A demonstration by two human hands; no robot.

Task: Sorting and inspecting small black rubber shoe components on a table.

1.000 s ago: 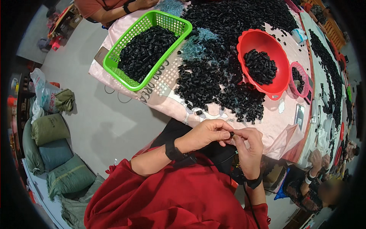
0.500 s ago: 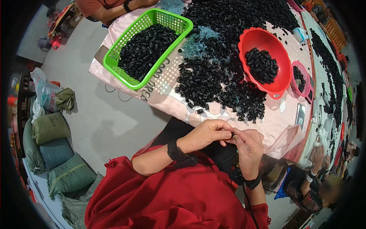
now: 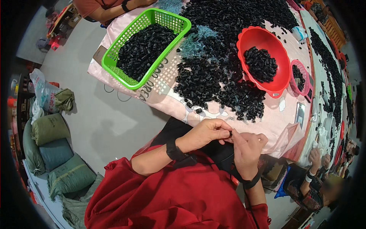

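Note:
My left hand and my right hand meet in front of my chest, just below the table's near edge. Their fingertips pinch one small black plastic part between them. Both wrists wear dark bands and my sleeves are red. A large heap of the same black parts covers the pink cloth on the table just beyond my hands.
A green basket full of black parts stands at the left, a red bowl with parts at the right, a small pink basket beyond it. Another person's arm reaches in at the top. Stuffed sacks lie on the floor left. A co-worker's hand is at the right.
My hands have stayed together at the same spot, with only slight finger movement on the small part. The view has shifted a little.

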